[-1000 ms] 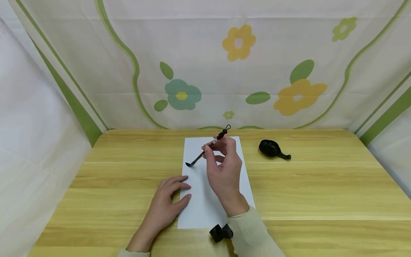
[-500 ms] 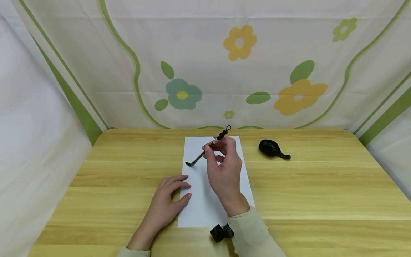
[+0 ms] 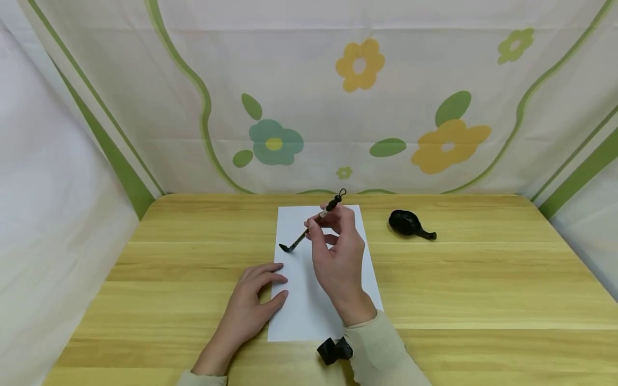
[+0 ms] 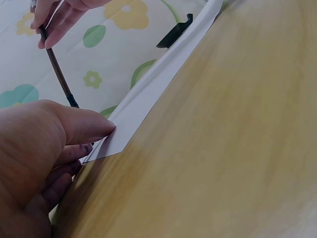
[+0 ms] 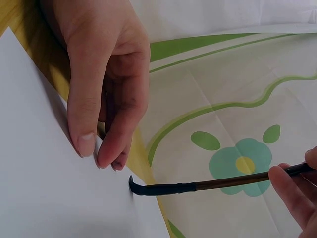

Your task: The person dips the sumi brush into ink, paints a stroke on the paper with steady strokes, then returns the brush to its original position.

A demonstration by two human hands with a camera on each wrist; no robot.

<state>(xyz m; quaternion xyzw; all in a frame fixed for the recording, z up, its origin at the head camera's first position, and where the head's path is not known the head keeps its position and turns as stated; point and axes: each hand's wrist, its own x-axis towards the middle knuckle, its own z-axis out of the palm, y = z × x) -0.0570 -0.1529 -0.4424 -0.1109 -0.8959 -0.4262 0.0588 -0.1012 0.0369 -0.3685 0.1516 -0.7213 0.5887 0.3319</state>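
My right hand (image 3: 340, 254) pinches a brown-handled calligraphy brush (image 3: 302, 234) between thumb and fingers. Its black, bent tip is close over the left part of a white sheet of paper (image 3: 299, 316), near that edge; in the right wrist view the brush tip (image 5: 136, 187) curves against the sheet. My left hand (image 3: 253, 300) lies at the paper's left edge, thumb and fingertips resting on the margin. The left wrist view shows the left thumb (image 4: 89, 124) on the sheet. I see no marks on the visible paper.
A black dish with a short handle (image 3: 407, 223) stands right of the paper on the wooden table (image 3: 483, 289). A black device (image 3: 334, 350) sits at my right cuff. Behind the table hangs a flowered white cloth (image 3: 309, 96).
Both hands, the brush and the paper stay almost where they were. The brush tip has barely shifted on the left side of the sheet.
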